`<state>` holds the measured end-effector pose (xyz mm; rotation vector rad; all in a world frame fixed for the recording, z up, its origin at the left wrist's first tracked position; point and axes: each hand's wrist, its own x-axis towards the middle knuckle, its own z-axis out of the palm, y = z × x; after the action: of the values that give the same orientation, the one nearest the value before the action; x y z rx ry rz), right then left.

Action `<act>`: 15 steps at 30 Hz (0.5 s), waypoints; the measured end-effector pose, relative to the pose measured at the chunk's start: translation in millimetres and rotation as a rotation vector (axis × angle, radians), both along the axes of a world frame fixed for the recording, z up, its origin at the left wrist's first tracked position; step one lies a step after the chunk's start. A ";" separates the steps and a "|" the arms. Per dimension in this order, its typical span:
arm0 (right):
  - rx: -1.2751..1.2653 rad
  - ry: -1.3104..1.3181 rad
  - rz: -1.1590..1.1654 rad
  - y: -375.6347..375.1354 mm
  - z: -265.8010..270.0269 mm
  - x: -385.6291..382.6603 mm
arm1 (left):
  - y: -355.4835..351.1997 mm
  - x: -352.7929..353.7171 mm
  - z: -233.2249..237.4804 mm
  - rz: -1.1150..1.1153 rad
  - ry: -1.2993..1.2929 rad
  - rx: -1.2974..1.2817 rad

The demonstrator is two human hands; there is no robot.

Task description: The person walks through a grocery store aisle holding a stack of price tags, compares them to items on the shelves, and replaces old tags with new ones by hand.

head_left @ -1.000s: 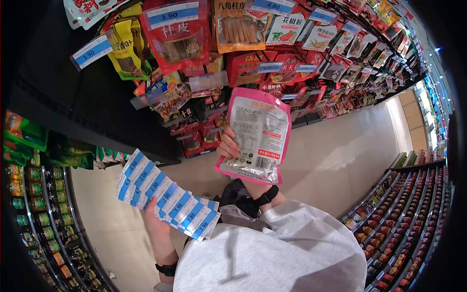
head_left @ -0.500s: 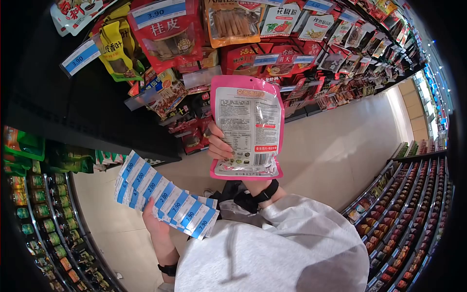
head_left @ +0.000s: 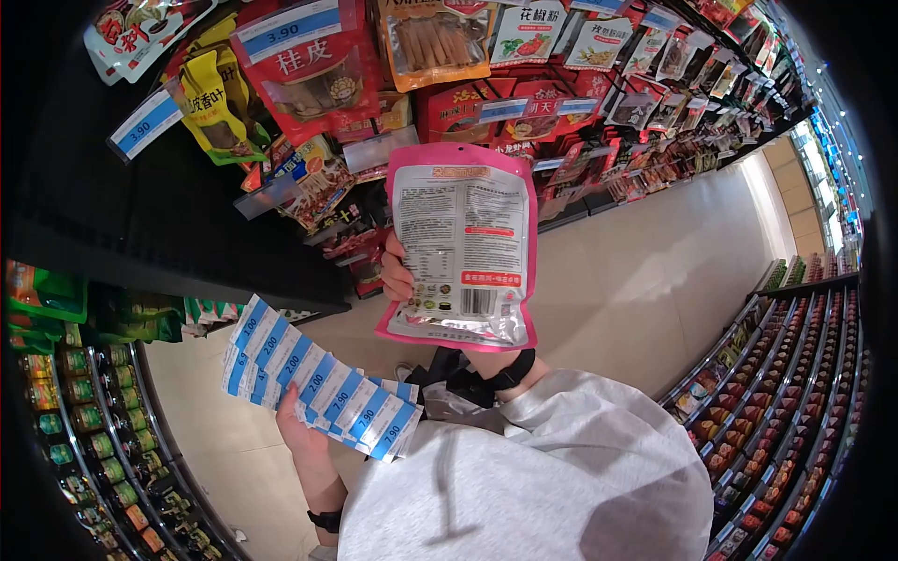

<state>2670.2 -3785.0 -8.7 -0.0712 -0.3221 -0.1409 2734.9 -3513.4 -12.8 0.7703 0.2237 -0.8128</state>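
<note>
My right hand grips a pink-edged seasoning packet from behind. Its fingertips wrap around the packet's left edge, while the palm is hidden. The back of the packet faces me, with dense print and a barcode near the bottom. Lower left, my left hand is closed on a fanned stack of blue-and-white price labels. The labels read 1.00, 2.00 and 7.90 among others. Beyond the pink packet hang red packets and a yellow bag on the shelf rack.
A price tag reading 3.90 sticks out from the rack at upper left. Shelves of jars stand at left, and curved rows of small packs at right. Pale floor tiles run between them.
The pink packet has shifted a little to the left with my right hand and tilted slightly. Shelf goods have slid slightly left in view. My left hand keeps its hold on the labels.
</note>
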 end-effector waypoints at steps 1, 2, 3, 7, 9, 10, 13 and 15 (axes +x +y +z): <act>0.001 0.007 -0.005 0.6 1.4 0.1 | -0.4 -0.2 1.2 -0.002 0.000 0.001; -0.002 0.019 -0.006 2.5 3.3 -1.7 | -0.7 -0.4 3.4 -0.007 -0.001 0.012; -0.003 0.027 -0.011 3.1 5.2 -1.2 | -0.7 -0.5 4.7 -0.012 -0.001 0.024; -0.018 0.082 -0.028 6.2 9.7 1.0 | 1.4 0.5 2.7 0.005 0.002 0.044; -0.032 0.112 -0.043 10.8 12.6 0.3 | 0.7 -0.1 4.3 0.012 0.004 0.051; -0.040 0.133 -0.049 11.6 13.4 1.3 | 0.6 -0.1 4.8 0.013 0.004 0.051; -0.052 0.182 -0.059 13.7 17.3 2.1 | 0.9 -0.7 6.0 0.027 0.013 0.060; -0.017 0.104 -0.030 12.1 21.0 -0.6 | 0.9 -0.8 6.6 0.020 0.015 0.024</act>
<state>2669.7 -3772.9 12.4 -0.0999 -0.2182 -0.1632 2734.0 -3512.5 -6.3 0.7838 0.2544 -0.7979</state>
